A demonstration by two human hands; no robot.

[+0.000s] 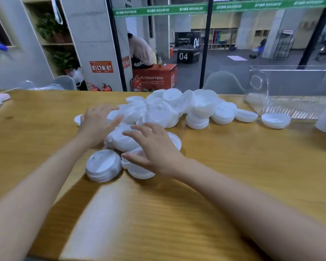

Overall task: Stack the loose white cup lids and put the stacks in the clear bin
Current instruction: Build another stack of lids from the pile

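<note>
– At the near edge of the pile, what do the hands have hold of?
– Nothing gripped, as far as I can read it. Right hand (154,149) lies flat, fingers straight and spread, palm down on a few loose lids (120,140) in front of the main pile (177,108). Left hand (98,123) is likewise flat-fingered, fingertips resting on lids at the pile's left flank. No pinch or curl on either. Both slightly blurred.
– Anything stacked?
– One short stack (103,165), top side up, on the wooden table (233,176) just beside the right thumb, between the two forearms. Whether the thumb touches it, cannot tell.
– And the bin?
– Clear bin (290,91) stands at the table's far right, well apart from both hands. No lids visible inside, though the transparent walls make that low-confidence. One upturned lid (275,120) sits just before its front edge.
– Step in hand?
– Judgement: early gathering. The hands look to be corralling loose lids toward the short stack. Most of the pile is unsorted, with many lids tilted or upside down.
– Next move calls for?
– Take one lid by the rim, turn it to match the stack, and seat it squarely so it nests. Thin plastic will likely flex and slide, so grip lightly. The carry to the bin waits on a taller stack.
</note>
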